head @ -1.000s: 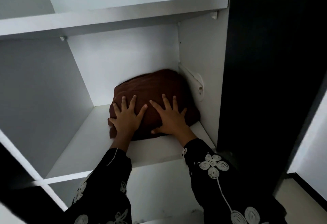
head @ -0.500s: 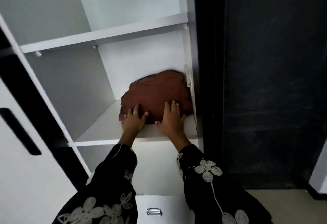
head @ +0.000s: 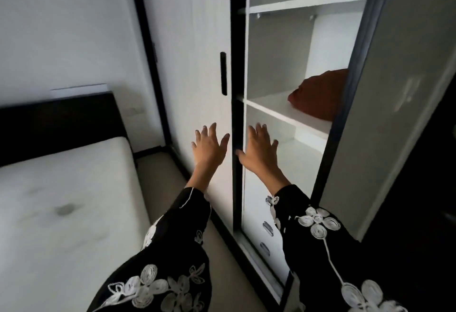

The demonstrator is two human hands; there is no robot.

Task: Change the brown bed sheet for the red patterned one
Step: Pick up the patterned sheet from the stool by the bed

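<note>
The folded brown bed sheet (head: 319, 96) lies on a white wardrobe shelf (head: 278, 112), partly hidden behind the open door (head: 399, 89) on the right. My left hand (head: 209, 147) and my right hand (head: 260, 152) hover in the air in front of the wardrobe, below the shelf, fingers spread and holding nothing. Both are well away from the sheet. The bed's bare white mattress (head: 61, 213) fills the lower left. No red patterned sheet is in view.
A closed white wardrobe door with a black slot handle (head: 223, 73) stands left of the open compartment. Drawers with metal pulls (head: 267, 228) sit below. A dark headboard (head: 59, 119) backs the mattress, with a narrow strip of floor (head: 222, 274) between bed and wardrobe.
Both hands have come off the brown sheet and pulled back out of the wardrobe. My view has swung left and away, bringing the bed into sight.
</note>
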